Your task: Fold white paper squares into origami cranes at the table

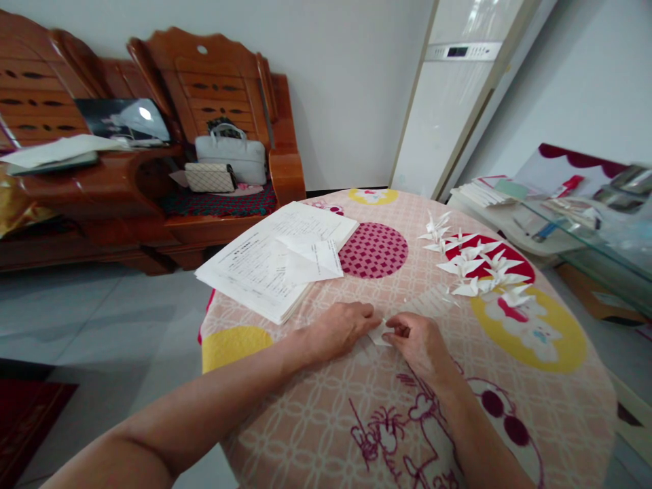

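Observation:
A small piece of white folded paper (pixel 379 335) lies on the patterned tablecloth, between my two hands. My left hand (pixel 346 327) rests low over the cloth, fingers together and their tips on the paper's left edge. From the other side my right hand (pixel 418 343) pinches the paper's right edge between thumb and curled fingers. Several white paper cranes (pixel 468 261) stand in a cluster at the table's right back. Left of them is a stack of printed sheets (pixel 249 265), with a loose creased paper (pixel 308 259) on top.
The round table (pixel 316 414) has a curved edge in front and right. Beyond its right edge stands a glass-topped side table (pixel 585 238) with papers and other items. Wooden chairs (pixel 214 81) stand at the back left, one bearing a grey handbag (pixel 231 157). A tall white cabinet unit (pixel 448 102) is behind.

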A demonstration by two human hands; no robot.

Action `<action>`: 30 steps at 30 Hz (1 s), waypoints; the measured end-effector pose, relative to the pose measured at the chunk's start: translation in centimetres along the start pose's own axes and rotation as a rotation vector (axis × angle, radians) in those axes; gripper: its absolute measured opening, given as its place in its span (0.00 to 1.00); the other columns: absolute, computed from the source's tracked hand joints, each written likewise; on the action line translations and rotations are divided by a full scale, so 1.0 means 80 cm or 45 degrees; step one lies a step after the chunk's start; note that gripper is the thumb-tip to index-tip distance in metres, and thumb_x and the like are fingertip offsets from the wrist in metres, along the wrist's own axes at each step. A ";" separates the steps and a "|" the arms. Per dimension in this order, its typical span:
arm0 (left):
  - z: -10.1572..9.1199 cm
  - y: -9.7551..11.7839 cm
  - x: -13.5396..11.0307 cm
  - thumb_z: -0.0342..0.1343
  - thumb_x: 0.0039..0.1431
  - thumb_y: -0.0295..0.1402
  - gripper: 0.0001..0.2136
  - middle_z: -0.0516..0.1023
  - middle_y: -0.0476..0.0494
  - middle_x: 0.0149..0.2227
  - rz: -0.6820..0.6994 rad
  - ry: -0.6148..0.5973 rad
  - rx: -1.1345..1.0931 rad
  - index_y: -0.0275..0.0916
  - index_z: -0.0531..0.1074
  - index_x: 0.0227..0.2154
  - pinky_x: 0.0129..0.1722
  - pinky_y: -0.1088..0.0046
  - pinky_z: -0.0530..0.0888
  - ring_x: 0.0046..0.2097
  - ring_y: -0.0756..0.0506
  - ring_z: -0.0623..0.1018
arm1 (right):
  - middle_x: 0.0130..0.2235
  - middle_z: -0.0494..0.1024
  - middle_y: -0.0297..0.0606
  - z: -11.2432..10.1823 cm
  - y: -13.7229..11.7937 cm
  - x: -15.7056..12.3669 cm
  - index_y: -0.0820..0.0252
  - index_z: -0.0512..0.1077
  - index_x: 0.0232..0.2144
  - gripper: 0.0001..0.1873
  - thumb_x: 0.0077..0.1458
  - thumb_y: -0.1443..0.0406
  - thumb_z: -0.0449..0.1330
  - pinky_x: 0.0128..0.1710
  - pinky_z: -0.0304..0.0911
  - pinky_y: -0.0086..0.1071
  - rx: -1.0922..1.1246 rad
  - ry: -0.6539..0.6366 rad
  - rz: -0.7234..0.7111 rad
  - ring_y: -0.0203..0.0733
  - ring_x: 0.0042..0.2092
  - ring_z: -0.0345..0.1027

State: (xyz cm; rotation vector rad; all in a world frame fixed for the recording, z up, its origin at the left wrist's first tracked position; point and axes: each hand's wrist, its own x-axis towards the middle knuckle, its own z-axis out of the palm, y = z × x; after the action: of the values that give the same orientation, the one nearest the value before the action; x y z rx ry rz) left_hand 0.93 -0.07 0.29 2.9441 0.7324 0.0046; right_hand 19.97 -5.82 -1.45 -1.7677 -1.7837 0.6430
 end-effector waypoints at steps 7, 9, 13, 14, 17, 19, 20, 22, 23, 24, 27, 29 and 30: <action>0.006 0.019 -0.008 0.47 0.63 0.26 0.14 0.71 0.42 0.41 -0.020 0.094 0.148 0.38 0.66 0.51 0.36 0.70 0.71 0.42 0.44 0.71 | 0.27 0.77 0.37 -0.002 -0.002 0.000 0.62 0.80 0.32 0.08 0.47 0.72 0.63 0.33 0.60 0.32 -0.047 -0.023 -0.093 0.40 0.29 0.69; 0.007 0.020 -0.011 0.47 0.62 0.25 0.14 0.71 0.40 0.42 -0.015 0.085 0.164 0.36 0.66 0.50 0.36 0.69 0.72 0.43 0.43 0.70 | 0.27 0.77 0.38 -0.002 -0.003 0.000 0.63 0.80 0.32 0.07 0.47 0.72 0.63 0.33 0.60 0.32 -0.053 -0.029 -0.098 0.40 0.30 0.69; 0.010 0.016 -0.018 0.47 0.61 0.24 0.15 0.70 0.40 0.44 0.000 0.055 0.119 0.35 0.65 0.51 0.39 0.69 0.73 0.45 0.43 0.70 | 0.25 0.76 0.36 -0.003 -0.003 0.001 0.63 0.80 0.30 0.07 0.47 0.72 0.63 0.31 0.60 0.31 -0.040 -0.033 -0.071 0.39 0.28 0.68; 0.011 0.014 -0.019 0.47 0.61 0.24 0.15 0.71 0.40 0.44 0.003 0.053 0.101 0.35 0.65 0.51 0.39 0.69 0.73 0.45 0.43 0.70 | 0.25 0.75 0.36 -0.003 -0.003 0.001 0.63 0.80 0.30 0.07 0.47 0.72 0.63 0.31 0.60 0.31 -0.035 -0.032 -0.067 0.39 0.28 0.68; 0.014 0.009 -0.023 0.46 0.61 0.23 0.15 0.71 0.39 0.45 0.017 0.055 0.068 0.35 0.65 0.50 0.41 0.68 0.73 0.46 0.43 0.70 | 0.26 0.76 0.37 -0.003 -0.002 0.002 0.63 0.80 0.32 0.08 0.46 0.72 0.63 0.31 0.60 0.30 -0.017 -0.027 -0.058 0.39 0.28 0.69; 0.016 0.004 -0.025 0.47 0.61 0.23 0.15 0.71 0.39 0.46 0.044 0.068 0.050 0.34 0.65 0.50 0.42 0.68 0.73 0.46 0.43 0.70 | 0.27 0.78 0.38 -0.004 -0.001 0.002 0.63 0.80 0.32 0.09 0.46 0.73 0.63 0.32 0.61 0.30 -0.015 -0.030 -0.047 0.39 0.29 0.70; 0.016 0.001 -0.026 0.47 0.60 0.23 0.15 0.72 0.38 0.46 0.067 0.078 0.037 0.34 0.66 0.50 0.43 0.68 0.72 0.46 0.43 0.70 | 0.27 0.78 0.38 -0.005 0.000 0.002 0.63 0.80 0.32 0.09 0.46 0.73 0.63 0.32 0.62 0.30 -0.012 -0.034 -0.042 0.40 0.30 0.70; 0.016 -0.006 -0.028 0.48 0.60 0.24 0.15 0.72 0.38 0.46 0.131 0.109 0.003 0.34 0.66 0.50 0.46 0.68 0.71 0.46 0.43 0.71 | 0.29 0.79 0.39 -0.005 0.002 0.002 0.63 0.80 0.33 0.10 0.46 0.73 0.63 0.32 0.62 0.30 0.002 -0.042 -0.028 0.40 0.30 0.71; 0.015 -0.010 -0.029 0.49 0.61 0.24 0.15 0.72 0.38 0.46 0.169 0.126 -0.013 0.35 0.66 0.51 0.47 0.68 0.71 0.46 0.44 0.71 | 0.29 0.79 0.39 -0.005 0.003 0.002 0.63 0.80 0.34 0.10 0.46 0.73 0.62 0.33 0.63 0.30 0.012 -0.047 -0.024 0.40 0.31 0.71; 0.015 -0.013 -0.029 0.49 0.61 0.25 0.15 0.72 0.38 0.45 0.204 0.146 -0.025 0.35 0.67 0.51 0.47 0.69 0.70 0.45 0.44 0.72 | 0.30 0.80 0.40 -0.005 0.004 0.003 0.64 0.80 0.35 0.11 0.47 0.73 0.62 0.33 0.63 0.30 0.021 -0.052 -0.025 0.40 0.31 0.72; 0.012 -0.020 -0.027 0.47 0.65 0.28 0.14 0.74 0.40 0.43 0.277 0.209 -0.011 0.37 0.67 0.51 0.43 0.70 0.71 0.43 0.45 0.73 | 0.33 0.80 0.42 -0.005 0.003 0.003 0.64 0.80 0.35 0.10 0.48 0.74 0.61 0.36 0.63 0.30 -0.013 -0.059 -0.072 0.41 0.34 0.73; 0.009 -0.020 -0.023 0.46 0.66 0.28 0.13 0.74 0.40 0.42 0.315 0.237 0.040 0.37 0.67 0.50 0.41 0.71 0.71 0.42 0.46 0.73 | 0.33 0.78 0.41 -0.006 0.001 0.001 0.64 0.79 0.32 0.09 0.49 0.74 0.60 0.36 0.62 0.30 -0.131 -0.062 -0.149 0.40 0.34 0.72; 0.007 -0.020 -0.020 0.46 0.66 0.28 0.12 0.74 0.39 0.42 0.337 0.241 0.068 0.37 0.67 0.50 0.39 0.71 0.70 0.41 0.46 0.73 | 0.32 0.77 0.41 -0.006 -0.001 -0.001 0.64 0.78 0.30 0.08 0.51 0.74 0.59 0.35 0.61 0.30 -0.214 -0.064 -0.190 0.40 0.34 0.71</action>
State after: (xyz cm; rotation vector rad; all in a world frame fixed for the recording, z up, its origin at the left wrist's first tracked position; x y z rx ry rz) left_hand -1.25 0.50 -0.42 3.0983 0.3612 0.2926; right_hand 20.22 -5.90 -1.01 -1.7175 -2.0340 0.4932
